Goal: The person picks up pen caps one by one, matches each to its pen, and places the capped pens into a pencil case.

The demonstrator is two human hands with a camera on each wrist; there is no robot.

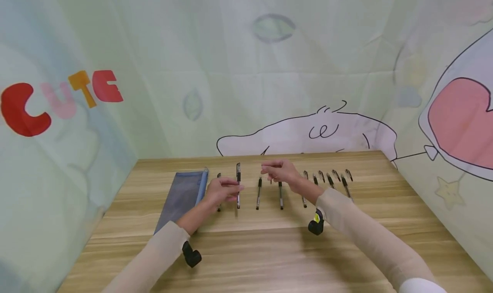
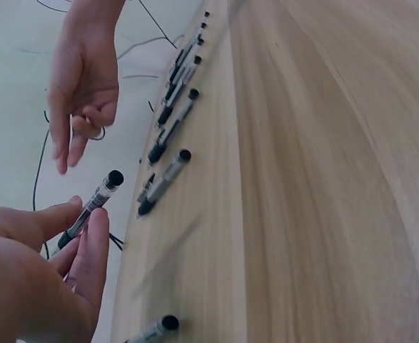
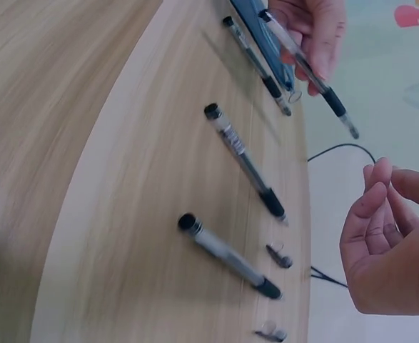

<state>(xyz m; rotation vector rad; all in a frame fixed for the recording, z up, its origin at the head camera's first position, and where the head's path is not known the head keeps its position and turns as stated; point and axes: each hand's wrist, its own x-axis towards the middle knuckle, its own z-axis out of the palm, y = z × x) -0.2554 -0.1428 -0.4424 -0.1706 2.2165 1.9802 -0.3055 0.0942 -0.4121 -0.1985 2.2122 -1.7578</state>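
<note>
My left hand [image 1: 222, 190] pinches a black-and-clear pen [image 2: 95, 204] between thumb and fingers. The pen stands nearly upright above the table, cap end pointing away. Just right of it my right hand [image 1: 283, 171] hovers, fingers loosely bent, fingertips close together; no object shows between them in the right wrist view. Beneath the hands lie an uncapped pen [image 3: 245, 164] and another uncapped pen [image 3: 227, 254], with a loose pen cap [image 3: 280, 257] by their tips. A further pen [image 3: 258, 68], which looks capped, lies left of the held one, partly hidden by my left hand in the head view.
A blue-grey zip pouch [image 1: 181, 194] lies flat at the left of the wooden table [image 1: 246, 254]. More pens [image 1: 346, 187] lie in a row on the right, with several loose caps [image 1: 336, 174] behind them. A printed curtain [image 1: 231, 70] hangs beyond the table's far edge.
</note>
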